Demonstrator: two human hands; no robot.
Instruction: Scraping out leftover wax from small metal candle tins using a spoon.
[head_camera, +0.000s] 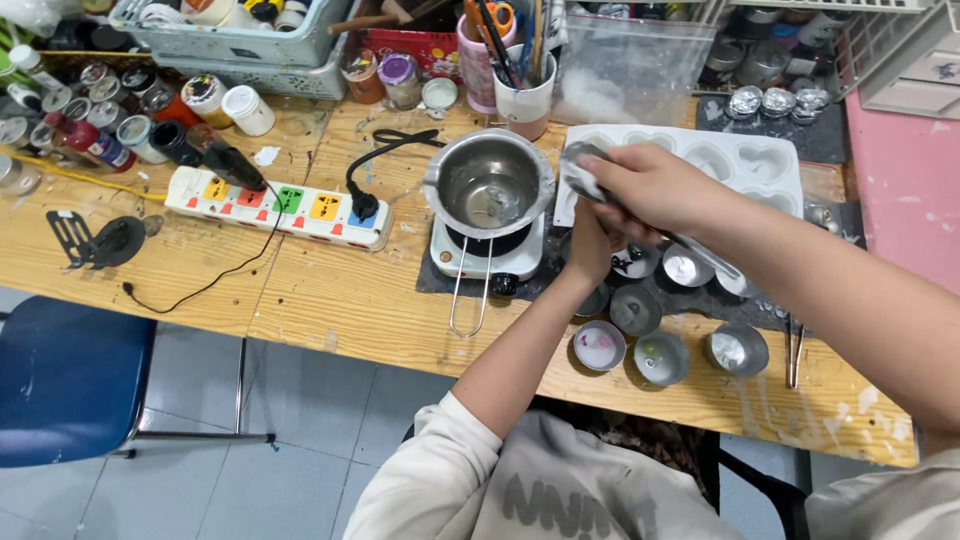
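On the wooden surface: a candle-making spread is laid out, seen from above.
Right hand: its grip is closed around a long metal tool, apparently tongs or a spoon, which is held slanting down over the small cups so that its far end reaches them.
Left hand: it is lowered among the small cups, just under the right hand; its fingers are hidden, so whether its grip is closed on anything cannot be told.
Small metal cups: several are set close together on a dark mat at the near edge, probably kept within easy reach of both hands; some are seen to hold pale residue.
Steel melting pot: it is seated on a small white hot plate, its wire handle pointed toward the person, likely so it can be lifted without reaching across the heat.
White heart mould: it is laid flat just behind the hands, its cavities facing up.
Power strip: it is placed left of the hot plate, with a black plug seated in it, well apart from the cups.
Jars and paint bottles: these are crowded along the far left edge, away from the working area.
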